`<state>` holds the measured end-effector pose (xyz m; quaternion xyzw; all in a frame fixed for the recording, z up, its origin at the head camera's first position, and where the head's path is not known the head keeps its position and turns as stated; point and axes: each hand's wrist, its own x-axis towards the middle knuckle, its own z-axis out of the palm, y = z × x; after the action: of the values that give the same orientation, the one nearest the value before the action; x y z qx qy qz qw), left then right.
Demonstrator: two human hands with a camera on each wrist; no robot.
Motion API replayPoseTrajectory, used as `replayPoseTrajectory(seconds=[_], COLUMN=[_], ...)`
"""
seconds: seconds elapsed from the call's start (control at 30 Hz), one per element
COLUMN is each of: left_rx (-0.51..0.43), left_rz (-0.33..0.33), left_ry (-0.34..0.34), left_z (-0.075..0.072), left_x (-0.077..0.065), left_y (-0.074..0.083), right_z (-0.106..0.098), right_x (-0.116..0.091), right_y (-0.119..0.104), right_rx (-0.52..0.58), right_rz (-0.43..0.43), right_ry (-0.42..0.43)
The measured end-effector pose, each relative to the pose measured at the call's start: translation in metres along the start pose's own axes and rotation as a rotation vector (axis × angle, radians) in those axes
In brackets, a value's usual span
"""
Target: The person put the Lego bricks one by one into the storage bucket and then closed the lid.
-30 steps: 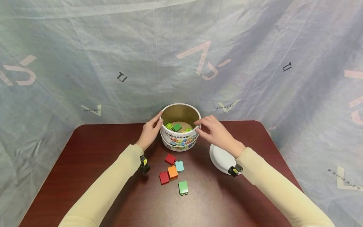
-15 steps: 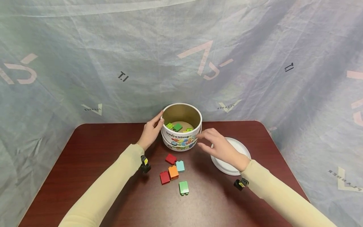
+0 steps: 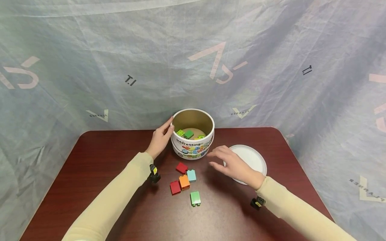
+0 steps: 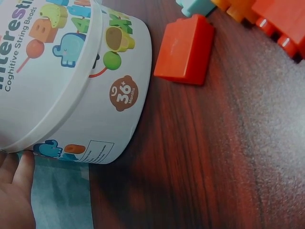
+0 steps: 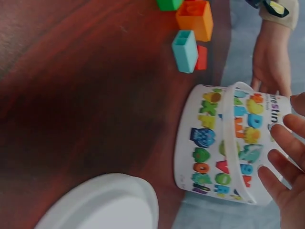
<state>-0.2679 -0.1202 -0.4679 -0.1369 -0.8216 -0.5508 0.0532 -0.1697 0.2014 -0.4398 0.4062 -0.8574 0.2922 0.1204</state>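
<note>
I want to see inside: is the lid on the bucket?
No, the lid lies on the table to the right of the bucket, whose open top shows blocks inside.

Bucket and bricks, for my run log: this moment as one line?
left hand: touches bucket | right hand: holds nothing | loose bricks: five on table | green bricks: inside bucket | white lid: on table

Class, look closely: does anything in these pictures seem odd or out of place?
Yes: the bucket is labelled "String Beads", yet green studded bricks lie inside it. No damage shows.
</note>
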Motion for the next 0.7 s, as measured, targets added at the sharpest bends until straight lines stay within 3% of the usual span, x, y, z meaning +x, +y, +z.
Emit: replayPoseTrajectory(seconds=[0.3, 0.7], left_rx=[-0.002, 0.002], left_rz=[0.004, -0.01], left_ry=[0.005, 0.002], left_z=[-0.001, -0.001], left_x=[0.0, -0.001], left_y=[-0.001, 0.001], right_z=[0.02, 0.036], right_x=[-0.011, -0.02], right_y=[0.003, 0.004], right_rx=[0.006, 0.032], right_rz=[-0.052, 0.002], right_ry=[-0.031, -0.084])
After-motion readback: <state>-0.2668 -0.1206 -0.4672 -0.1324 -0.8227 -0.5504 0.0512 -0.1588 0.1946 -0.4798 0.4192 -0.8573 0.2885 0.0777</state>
